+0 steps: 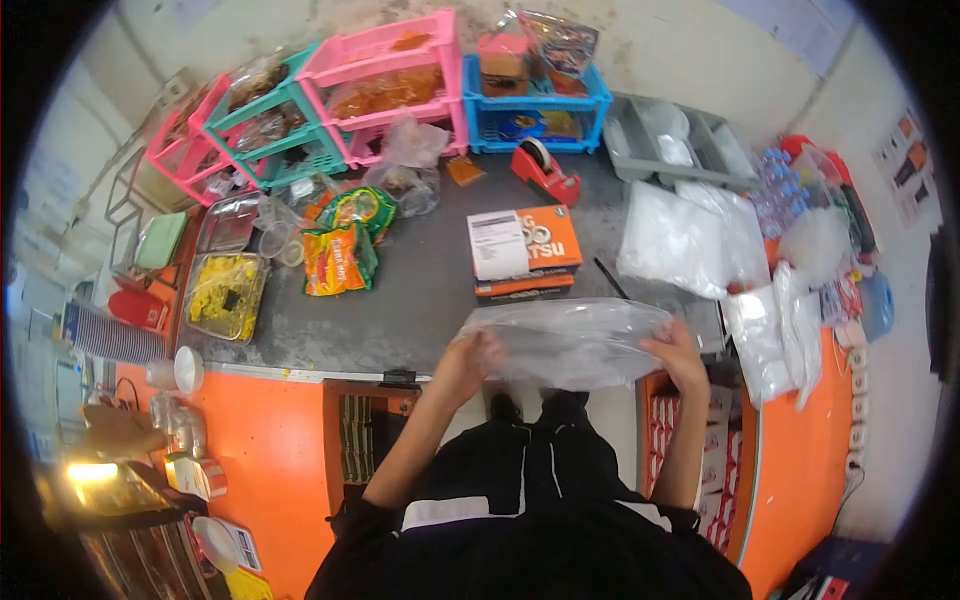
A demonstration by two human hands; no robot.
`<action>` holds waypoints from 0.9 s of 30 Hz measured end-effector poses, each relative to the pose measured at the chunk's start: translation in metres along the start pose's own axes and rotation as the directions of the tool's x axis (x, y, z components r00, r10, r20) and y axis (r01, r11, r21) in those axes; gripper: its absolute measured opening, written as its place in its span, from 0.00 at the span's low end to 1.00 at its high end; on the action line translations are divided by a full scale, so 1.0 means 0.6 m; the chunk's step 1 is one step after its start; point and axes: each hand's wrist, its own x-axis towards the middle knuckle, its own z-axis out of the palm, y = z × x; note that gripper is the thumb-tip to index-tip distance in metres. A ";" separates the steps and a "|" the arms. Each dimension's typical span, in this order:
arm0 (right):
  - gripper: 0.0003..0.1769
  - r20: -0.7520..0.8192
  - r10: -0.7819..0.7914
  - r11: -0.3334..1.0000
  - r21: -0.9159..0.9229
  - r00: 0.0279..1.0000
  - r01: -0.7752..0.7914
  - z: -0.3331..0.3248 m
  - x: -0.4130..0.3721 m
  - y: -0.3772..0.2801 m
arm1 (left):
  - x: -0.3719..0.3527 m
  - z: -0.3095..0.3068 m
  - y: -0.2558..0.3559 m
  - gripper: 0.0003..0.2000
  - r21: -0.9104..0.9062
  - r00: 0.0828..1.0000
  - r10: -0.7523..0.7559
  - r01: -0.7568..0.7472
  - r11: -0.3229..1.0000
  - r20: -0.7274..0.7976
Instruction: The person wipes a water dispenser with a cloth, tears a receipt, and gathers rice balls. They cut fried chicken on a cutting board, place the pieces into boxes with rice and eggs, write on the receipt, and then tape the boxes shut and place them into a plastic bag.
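Note:
A clear plastic bag (570, 345) is stretched sideways in front of me, just over the table's front edge. My left hand (474, 362) grips its left end with curled fingers. At the other end, my right hand (674, 352) pinches the bag between thumb and fingers. Directly behind the bag stands an orange and black box (550, 235) with a white paper label (498, 245) on top. A thin black stick-like item (610, 277) lies beside the box. To the right is a stack of clear plastic bags (675, 240).
On the dark tabletop (410, 300) are a red tape dispenser (545, 172), orange and green packets (338, 258) and a tray of yellow food (228, 295). Pink racks (385, 85), a blue rack (535, 105) and a grey divided tray (675, 140) line the back.

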 end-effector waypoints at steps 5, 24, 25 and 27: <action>0.14 -0.425 -0.438 0.836 -0.517 0.792 0.185 0.084 0.057 0.047 | -0.005 -0.149 -0.016 0.05 0.248 0.932 -0.015 -0.080 0.965 0.361; 0.33 0.513 -0.092 0.572 -0.674 0.854 0.467 0.294 -0.026 -0.015 | 0.053 -0.185 -0.035 0.17 0.205 0.862 0.429 -0.384 0.900 -0.270; 0.35 0.480 0.006 0.546 -0.737 0.877 0.400 0.289 -0.013 -0.024 | 0.022 -0.161 -0.027 0.18 0.274 0.768 0.531 -0.457 0.846 -0.359; 0.36 0.511 0.021 0.502 -0.749 0.859 0.433 0.297 0.011 -0.025 | 0.008 -0.140 -0.077 0.18 0.726 0.393 0.902 -0.567 0.389 -0.177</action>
